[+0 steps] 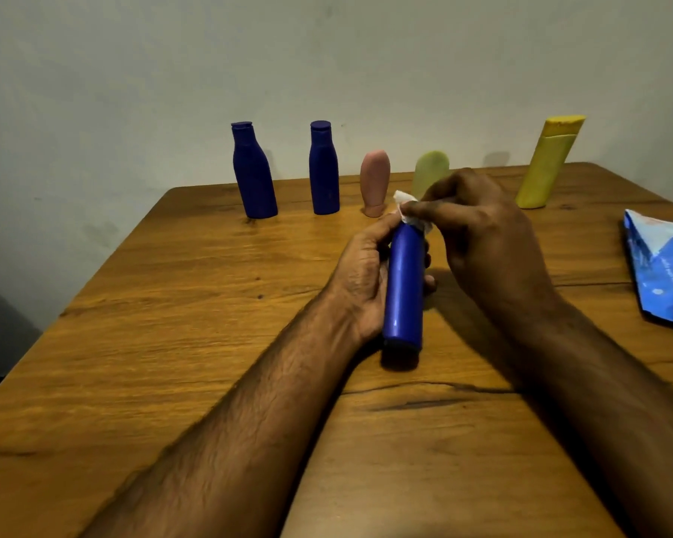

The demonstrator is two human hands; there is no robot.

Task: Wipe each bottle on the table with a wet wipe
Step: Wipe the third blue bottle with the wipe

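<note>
Head view: the blue bottle's [403,289] far end is hidden under the white wet wipe [405,205], and the green tube [430,170] at 12 o'clock is partly covered by the right hand [482,231]. The blue packet [663,266] at 3 o'clock is cut off by the frame edge. The left hand [364,273] wraps the bottle's body at centre, just above the table; the right hand pinches the wipe on its top. The wooden table [171,304] meets a pale wall [133,71].
</note>
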